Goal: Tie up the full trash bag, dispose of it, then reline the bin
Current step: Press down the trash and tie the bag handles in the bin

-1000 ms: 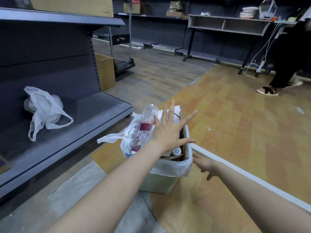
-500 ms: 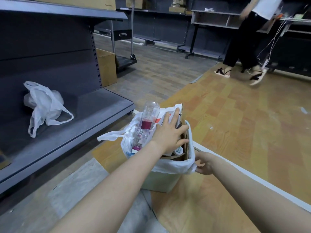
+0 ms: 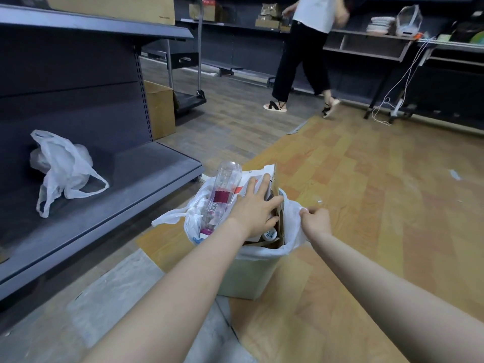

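A pale green bin (image 3: 246,279) stands on the floor, lined with a full white trash bag (image 3: 290,231). A clear plastic bottle (image 3: 222,195) with a magenta label, cardboard and paper stick out of the top. My left hand (image 3: 252,209) lies flat on this trash with its fingers straight, pressing on the paper and cardboard. My right hand (image 3: 315,221) pinches the bag's right rim and holds it lifted off the bin's edge. One loose bag handle (image 3: 167,218) hangs out to the left.
A spare white plastic bag (image 3: 60,169) lies on the low grey shelf (image 3: 125,203) at the left. Cardboard boxes (image 3: 159,111) and a cart stand behind it. A person (image 3: 301,56) walks across the floor at the back, near shelving and dangling white cables (image 3: 400,82).
My left hand came down from spread fingers above the bin onto the trash. My right hand took hold of the bag's rim and raised it. The person at the back walked left.
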Demonstrator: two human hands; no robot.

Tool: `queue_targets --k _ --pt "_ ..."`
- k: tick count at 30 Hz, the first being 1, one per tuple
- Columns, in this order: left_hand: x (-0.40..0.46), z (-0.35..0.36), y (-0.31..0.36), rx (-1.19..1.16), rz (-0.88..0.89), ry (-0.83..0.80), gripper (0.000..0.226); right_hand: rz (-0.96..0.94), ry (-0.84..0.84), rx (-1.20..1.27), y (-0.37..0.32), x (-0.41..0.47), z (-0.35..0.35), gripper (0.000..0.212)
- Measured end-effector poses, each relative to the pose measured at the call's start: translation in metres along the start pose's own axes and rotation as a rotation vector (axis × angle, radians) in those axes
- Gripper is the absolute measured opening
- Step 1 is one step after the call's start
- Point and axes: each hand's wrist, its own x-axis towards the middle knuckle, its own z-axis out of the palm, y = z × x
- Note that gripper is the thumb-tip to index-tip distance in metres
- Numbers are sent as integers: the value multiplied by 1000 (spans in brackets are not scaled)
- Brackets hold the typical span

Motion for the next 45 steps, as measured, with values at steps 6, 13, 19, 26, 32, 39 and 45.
queue_targets --k 6,13,19,26,32,39,45 --pt "-1 1 3 22 -18 -14 50 -98 105 -121 -3 -9 10 44" --pt "5 8 11 22 -37 -18 52 -132 116 -75 -18 -21 7 25" --pt "5 11 10 39 -25 -3 56 -179 112 94 -36 -9 0 33" --pt "-6 8 4 -171 35 -18 88 -129 70 223 -42 -18 -9 29" --pt "-8 7 9 -29 54 -104 106 -350 -4 431 -80 -23 -17 21" --pt "3 14 4 -47 62 -71 65 -594 -15 339 -80 -25 -21 15" --pt "-16 -8 -10 -224 118 38 61 -418 41 276 -81 -15 -27 10"
